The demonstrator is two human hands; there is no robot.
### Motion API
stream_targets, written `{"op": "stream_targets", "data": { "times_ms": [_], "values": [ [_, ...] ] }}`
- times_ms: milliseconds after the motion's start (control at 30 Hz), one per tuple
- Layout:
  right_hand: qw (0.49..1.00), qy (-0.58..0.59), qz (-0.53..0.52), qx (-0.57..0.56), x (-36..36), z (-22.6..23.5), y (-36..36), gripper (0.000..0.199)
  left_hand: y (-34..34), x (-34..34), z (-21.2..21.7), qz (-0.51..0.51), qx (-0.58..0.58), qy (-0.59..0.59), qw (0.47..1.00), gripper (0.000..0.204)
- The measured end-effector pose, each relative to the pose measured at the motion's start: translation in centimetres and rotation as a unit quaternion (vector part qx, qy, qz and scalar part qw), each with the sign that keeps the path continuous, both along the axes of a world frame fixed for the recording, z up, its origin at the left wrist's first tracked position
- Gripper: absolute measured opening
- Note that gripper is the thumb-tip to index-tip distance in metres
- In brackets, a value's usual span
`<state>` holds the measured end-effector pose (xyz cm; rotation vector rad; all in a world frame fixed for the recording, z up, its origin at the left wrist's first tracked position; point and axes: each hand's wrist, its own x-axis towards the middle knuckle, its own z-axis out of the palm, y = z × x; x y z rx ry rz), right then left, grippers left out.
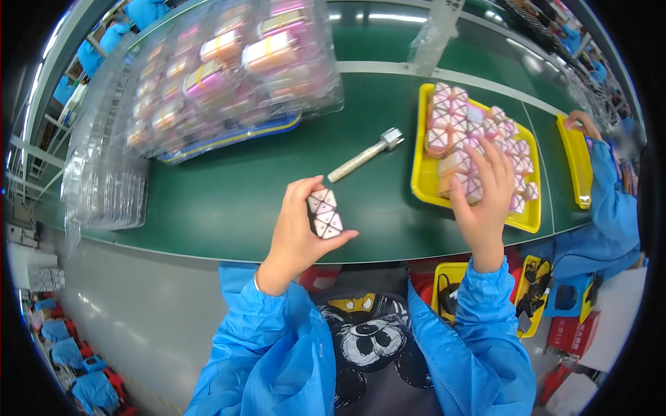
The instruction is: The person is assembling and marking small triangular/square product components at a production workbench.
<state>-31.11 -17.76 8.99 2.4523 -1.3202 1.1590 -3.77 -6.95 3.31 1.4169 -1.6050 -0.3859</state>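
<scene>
My left hand (295, 225) holds a small block (325, 213) above the bench, its fingers behind it and its thumb stretched out below. Dark lines split the block's white faces into triangles, and small dots mark them. To the right, my right hand (489, 194) reaches into a yellow tray (420, 184) filled with similar white, pink and orange blocks (517, 149). Its thumb and fingers curve around a pale orange-and-white block (452, 166) at the tray's left side; the fingers partly hide it. Between the hands lies a pale rod with a silvery toothed head (368, 154).
Stacked clear plastic trays (316, 90) with pink and orange pieces stand at the back left, beside a pile of clear trays (107, 177). On the far right, another person's hand (584, 123) is at a second yellow tray (574, 163). Yellow bins (451, 274) sit below the bench edge.
</scene>
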Motion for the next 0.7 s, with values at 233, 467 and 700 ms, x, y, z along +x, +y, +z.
{"op": "stream_targets", "data": {
  "times_ms": [233, 467, 700],
  "values": [
    [0.998, -0.024, 0.046, 0.04, 5.2, 1.4, -2.5, 0.035, 1.4, 1.1, -1.5, 0.163, 0.013, -0.051, 0.985, 0.077],
    [0.983, 0.072, -0.115, 0.127, -4.1, -1.0, -2.3, 0.06, -0.1, 4.1, -2.2, 0.256, 0.01, -0.06, 0.965, 0.081],
    [0.989, -0.032, -0.125, 0.071, -7.9, -3.4, -1.2, 0.063, -0.7, 1.4, 1.3, 0.174, -0.147, -0.122, 0.966, 0.108]
  ]
}}
